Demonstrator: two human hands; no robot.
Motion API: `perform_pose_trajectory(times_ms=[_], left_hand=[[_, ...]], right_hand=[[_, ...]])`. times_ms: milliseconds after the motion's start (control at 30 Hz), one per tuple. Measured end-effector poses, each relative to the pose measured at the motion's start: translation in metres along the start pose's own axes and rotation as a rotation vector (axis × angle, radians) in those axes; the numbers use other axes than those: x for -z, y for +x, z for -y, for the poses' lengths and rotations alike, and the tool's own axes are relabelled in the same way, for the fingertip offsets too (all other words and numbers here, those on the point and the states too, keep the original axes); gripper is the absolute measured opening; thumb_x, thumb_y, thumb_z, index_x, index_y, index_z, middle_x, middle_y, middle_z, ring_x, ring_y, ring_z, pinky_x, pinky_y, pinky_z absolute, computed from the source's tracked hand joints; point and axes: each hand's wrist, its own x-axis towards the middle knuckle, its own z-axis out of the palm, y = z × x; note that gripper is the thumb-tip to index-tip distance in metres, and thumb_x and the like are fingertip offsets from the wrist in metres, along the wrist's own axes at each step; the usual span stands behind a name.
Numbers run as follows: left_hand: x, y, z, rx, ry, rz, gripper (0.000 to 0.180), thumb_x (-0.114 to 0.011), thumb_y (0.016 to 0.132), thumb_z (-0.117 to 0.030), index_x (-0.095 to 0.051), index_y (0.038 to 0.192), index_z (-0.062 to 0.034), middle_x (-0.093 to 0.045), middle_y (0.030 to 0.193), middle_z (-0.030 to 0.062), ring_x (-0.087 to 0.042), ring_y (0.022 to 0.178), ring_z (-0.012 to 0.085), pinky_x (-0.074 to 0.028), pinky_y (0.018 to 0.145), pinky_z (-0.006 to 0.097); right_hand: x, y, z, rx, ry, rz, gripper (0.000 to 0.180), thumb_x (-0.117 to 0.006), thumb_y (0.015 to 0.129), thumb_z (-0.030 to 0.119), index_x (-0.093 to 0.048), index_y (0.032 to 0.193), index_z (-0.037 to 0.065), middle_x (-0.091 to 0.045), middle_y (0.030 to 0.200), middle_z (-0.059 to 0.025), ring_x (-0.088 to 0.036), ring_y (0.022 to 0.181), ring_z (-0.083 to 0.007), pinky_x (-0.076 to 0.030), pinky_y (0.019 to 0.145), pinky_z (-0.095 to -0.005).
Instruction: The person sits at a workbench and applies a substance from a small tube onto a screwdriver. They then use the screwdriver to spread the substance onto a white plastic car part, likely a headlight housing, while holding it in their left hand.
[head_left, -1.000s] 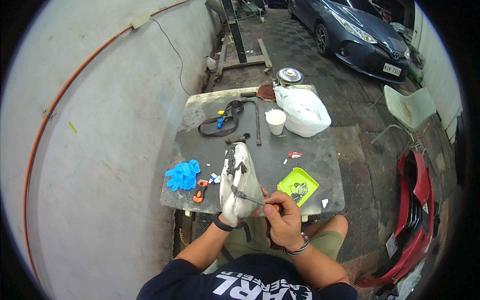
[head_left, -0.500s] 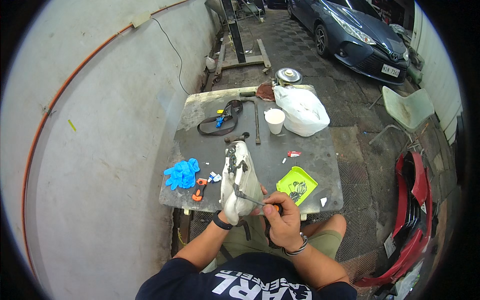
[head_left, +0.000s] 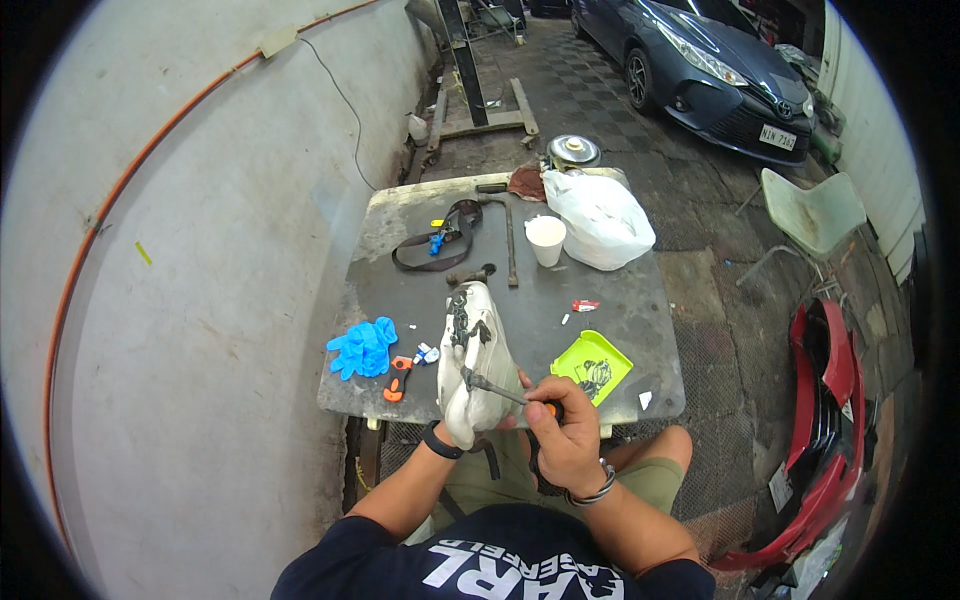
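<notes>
Right grip clamps orange-handled tool, tip on white shoe; left grip steadies heel, lower centre. Best short, controlled strokes.

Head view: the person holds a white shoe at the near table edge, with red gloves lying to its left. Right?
Not quite. The head view shows the gloves are blue, not red. They do lie left of the white shoe, held at the near edge of the table.

Grey metal table (blue gloves, paper cup, green tray)
</notes>
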Motion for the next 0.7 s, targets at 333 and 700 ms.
perform_pose_trajectory(times_ms=[333,700], left_hand=[[-0.006,0.003,0.0,-0.102,0.154,-0.008,0.057,-0.072,0.094,-0.048,-0.059,0.13,-0.0054,-0.06,0.122,0.0139,-0.062,0.106,0.0223,-0.055,0.089,0.033],[-0.005,0.007,0.001,-0.168,0.088,0.026,0.063,-0.081,0.089,-0.043,-0.057,0.132,-0.0044,-0.062,0.125,0.0164,-0.064,0.11,0.0223,-0.056,0.089,0.029]], right_hand=[[0.006,-0.002,-0.007,-0.017,-0.063,0.003,0.015,-0.069,0.103,0.014,-0.063,0.109,0.001,-0.062,0.1,-0.0023,-0.053,0.09,-0.0099,-0.044,0.086,-0.0266],[0.004,-0.003,-0.009,-0.03,-0.038,0.002,0.015,-0.068,0.104,0.015,-0.062,0.108,0.002,-0.06,0.097,-0.0016,-0.05,0.087,-0.0093,-0.042,0.082,-0.0263]])
